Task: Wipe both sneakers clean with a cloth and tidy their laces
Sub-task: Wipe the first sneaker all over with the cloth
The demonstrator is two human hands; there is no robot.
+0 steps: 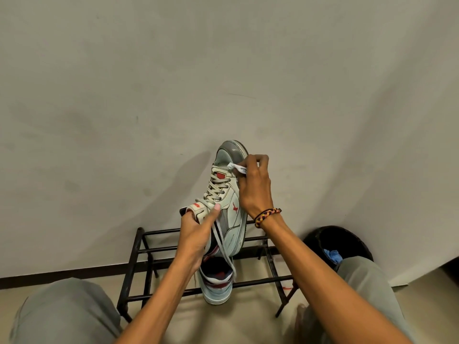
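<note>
The wiping step is in hand, on the first of the pair; the left hand (196, 234) holds the raised sneaker (226, 194) up by its collar and tongue, thumb laid along the top eyelets, toe pointing away toward the wall, clear above the shoe rack (149, 249); the right hand (253, 182) has its grip pinched on a small wad of white cloth (237, 168), pressed to the upper just behind the grey toe cap; the loose laces (223, 244) hang down from the raised shoe, untied; the second sneaker (217, 284) sits on the rack's front rail, near its middle, heel toward the person, not yet handled, I'd judge; a dark bin (315, 239) stands just beyond the rack's right end. Next, to my eye, the cloth wants working round the toe and down the side, the holding hand turning the shoe to offer fresh faces; laces come later.
</note>
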